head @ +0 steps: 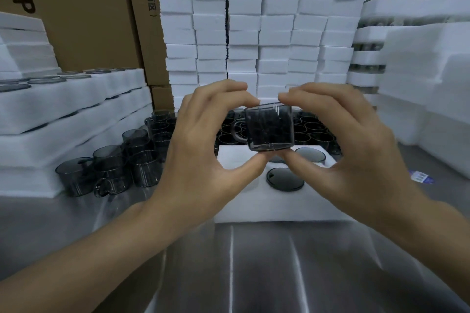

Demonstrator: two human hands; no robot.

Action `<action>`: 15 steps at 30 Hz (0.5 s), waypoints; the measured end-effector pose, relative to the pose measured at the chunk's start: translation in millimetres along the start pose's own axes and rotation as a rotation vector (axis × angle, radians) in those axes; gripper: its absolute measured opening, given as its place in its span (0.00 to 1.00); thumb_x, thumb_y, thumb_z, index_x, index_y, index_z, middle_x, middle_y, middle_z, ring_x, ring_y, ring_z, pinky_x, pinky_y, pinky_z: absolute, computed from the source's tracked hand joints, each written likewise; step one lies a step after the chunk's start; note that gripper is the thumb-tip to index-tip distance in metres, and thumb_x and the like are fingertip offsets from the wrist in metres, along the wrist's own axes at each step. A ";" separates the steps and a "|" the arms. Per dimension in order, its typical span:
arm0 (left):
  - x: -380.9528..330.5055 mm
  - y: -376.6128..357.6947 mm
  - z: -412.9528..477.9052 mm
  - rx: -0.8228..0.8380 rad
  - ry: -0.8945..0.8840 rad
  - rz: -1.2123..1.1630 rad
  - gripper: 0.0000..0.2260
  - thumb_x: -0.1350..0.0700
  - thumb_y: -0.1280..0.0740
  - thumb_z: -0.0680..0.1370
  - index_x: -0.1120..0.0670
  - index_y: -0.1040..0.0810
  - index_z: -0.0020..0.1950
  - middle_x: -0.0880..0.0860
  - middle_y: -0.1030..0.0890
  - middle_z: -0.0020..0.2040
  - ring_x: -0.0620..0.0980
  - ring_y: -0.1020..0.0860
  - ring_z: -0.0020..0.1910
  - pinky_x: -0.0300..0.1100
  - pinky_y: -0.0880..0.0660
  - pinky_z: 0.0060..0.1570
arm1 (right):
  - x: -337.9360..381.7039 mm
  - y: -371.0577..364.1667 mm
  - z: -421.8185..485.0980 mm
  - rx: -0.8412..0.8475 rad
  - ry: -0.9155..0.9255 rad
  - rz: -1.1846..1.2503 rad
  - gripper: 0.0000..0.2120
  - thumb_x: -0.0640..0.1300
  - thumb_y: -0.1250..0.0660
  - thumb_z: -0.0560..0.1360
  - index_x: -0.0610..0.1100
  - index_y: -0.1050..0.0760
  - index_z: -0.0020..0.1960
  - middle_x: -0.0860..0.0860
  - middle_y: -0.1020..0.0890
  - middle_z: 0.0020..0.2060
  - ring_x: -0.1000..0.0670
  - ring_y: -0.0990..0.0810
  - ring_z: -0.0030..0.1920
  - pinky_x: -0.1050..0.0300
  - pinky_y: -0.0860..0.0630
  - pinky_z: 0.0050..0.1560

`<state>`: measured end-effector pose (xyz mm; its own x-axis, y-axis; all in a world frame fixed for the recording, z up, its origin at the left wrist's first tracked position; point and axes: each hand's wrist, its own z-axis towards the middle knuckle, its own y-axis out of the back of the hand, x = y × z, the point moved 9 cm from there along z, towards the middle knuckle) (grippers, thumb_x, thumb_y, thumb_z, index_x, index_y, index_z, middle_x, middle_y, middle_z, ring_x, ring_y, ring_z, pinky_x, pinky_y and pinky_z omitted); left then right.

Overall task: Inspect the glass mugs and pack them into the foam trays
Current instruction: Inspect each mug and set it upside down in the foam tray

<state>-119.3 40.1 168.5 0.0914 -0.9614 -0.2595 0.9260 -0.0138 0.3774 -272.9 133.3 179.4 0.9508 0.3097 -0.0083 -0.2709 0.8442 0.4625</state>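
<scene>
Foam stacks (254, 33) wall in the steel tabletop (254, 274). Left hand (201, 155) and right hand (351, 150) hold the smoky glass mug (269, 127) above the foam tray (254, 208), fingers (223, 89) clamped on rim and base; slick glass could slip and strike the seated mugs (284, 179) below.

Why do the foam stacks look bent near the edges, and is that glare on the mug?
Head view: the wide-angle lens bows the foam stacks outward near the edges; the foam trays at far right look blurred; thin white streaks on the glass mug are reflections; the table shows streaky glare.
</scene>
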 end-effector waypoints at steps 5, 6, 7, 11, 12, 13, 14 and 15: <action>2.4 -9.0 -1.1 0.101 -0.012 -0.116 0.25 0.52 0.21 0.76 0.49 0.24 0.71 0.47 0.25 0.72 0.51 0.26 0.74 0.47 0.25 0.67 | -4.3 -3.4 -2.8 0.013 -0.034 -0.018 0.26 0.49 0.23 0.74 0.46 0.22 0.69 0.55 0.16 0.59 0.46 0.18 0.56 0.41 0.20 0.56; 9.2 -12.7 -1.0 0.146 0.049 -0.201 0.25 0.54 0.23 0.77 0.48 0.25 0.72 0.45 0.24 0.72 0.51 0.26 0.74 0.46 0.23 0.64 | -6.0 -1.7 -2.2 -0.001 -0.055 -0.011 0.26 0.50 0.22 0.73 0.46 0.22 0.69 0.56 0.16 0.58 0.46 0.17 0.56 0.41 0.20 0.56; 16.8 -16.9 -1.0 0.191 0.127 -0.314 0.24 0.56 0.26 0.78 0.47 0.25 0.73 0.44 0.23 0.71 0.51 0.24 0.73 0.47 0.22 0.61 | -8.5 -1.2 -2.2 -0.008 -0.087 -0.002 0.26 0.51 0.21 0.73 0.47 0.22 0.68 0.56 0.16 0.57 0.47 0.17 0.56 0.41 0.20 0.56; 47.1 -24.1 -1.3 0.174 0.413 -0.617 0.19 0.54 0.33 0.80 0.46 0.22 0.72 0.45 0.18 0.68 0.51 0.17 0.64 0.44 0.19 0.51 | -16.4 -4.8 -5.2 -0.006 -0.155 0.001 0.26 0.53 0.20 0.72 0.49 0.22 0.67 0.58 0.17 0.57 0.50 0.18 0.57 0.41 0.21 0.57; 51.8 -25.6 -1.8 0.166 0.452 -0.637 0.19 0.52 0.32 0.81 0.46 0.21 0.72 0.45 0.17 0.67 0.51 0.16 0.63 0.44 0.18 0.51 | -18.4 -6.4 -6.4 -0.005 -0.169 0.006 0.26 0.52 0.19 0.72 0.49 0.22 0.67 0.57 0.18 0.56 0.50 0.19 0.57 0.42 0.21 0.56; 55.1 -27.3 -2.4 0.168 0.476 -0.646 0.18 0.51 0.31 0.81 0.46 0.20 0.71 0.45 0.16 0.65 0.50 0.16 0.61 0.44 0.18 0.50 | -19.0 -8.0 -7.3 -0.005 -0.173 0.007 0.26 0.51 0.18 0.71 0.49 0.22 0.66 0.57 0.18 0.56 0.49 0.19 0.57 0.42 0.21 0.56; 57.9 -29.0 -3.1 0.173 0.487 -0.644 0.17 0.50 0.30 0.80 0.46 0.19 0.69 0.46 0.14 0.62 0.49 0.15 0.60 0.43 0.17 0.50 | -18.8 -9.4 -7.6 -0.005 -0.174 0.006 0.26 0.50 0.18 0.71 0.49 0.22 0.65 0.57 0.19 0.55 0.49 0.20 0.56 0.43 0.21 0.55; 59.9 -29.8 -3.7 0.174 0.491 -0.634 0.16 0.50 0.28 0.79 0.47 0.18 0.68 0.46 0.13 0.59 0.48 0.14 0.57 0.42 0.18 0.48 | -19.3 -11.6 -8.5 0.002 -0.182 0.011 0.26 0.50 0.18 0.71 0.49 0.23 0.65 0.57 0.20 0.55 0.50 0.20 0.56 0.43 0.21 0.54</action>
<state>-140.0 -16.1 138.4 -0.2430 -0.5274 -0.8141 0.7890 -0.5958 0.1504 -289.4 121.2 166.7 0.9594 0.2341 0.1572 -0.2810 0.8406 0.4631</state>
